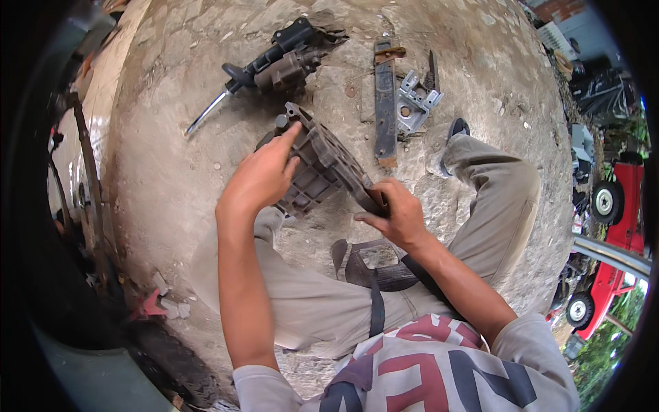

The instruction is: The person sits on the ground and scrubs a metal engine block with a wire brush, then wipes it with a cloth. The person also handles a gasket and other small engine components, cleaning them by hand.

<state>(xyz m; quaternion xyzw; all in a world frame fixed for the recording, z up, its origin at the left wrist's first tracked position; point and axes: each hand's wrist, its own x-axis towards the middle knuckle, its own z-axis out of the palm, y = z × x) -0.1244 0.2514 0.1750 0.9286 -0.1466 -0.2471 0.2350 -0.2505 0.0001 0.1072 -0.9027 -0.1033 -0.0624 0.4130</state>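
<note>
A heavy, dirty, ribbed metal gearbox housing (pixel 314 175) is tilted up in front of me, between my legs. My left hand (pixel 261 175) is on its left side, the index finger stretched along the upper corner near a round stub and the thumb against the ribs. Its other fingers are partly hidden. With my right hand (pixel 397 214) I grip the lower right end of the flange, fingers over the edge and thumb below. The underside of the housing cannot be seen.
Beyond the housing lie a shock absorber (pixel 257 67) and a dark cylindrical motor-like part (pixel 288 72). A flat metal bar (pixel 385 103) and a silver bracket (pixel 414 104) lie farther right. A red vehicle (pixel 621 220) stands at the far right; dark scrap fills the left edge.
</note>
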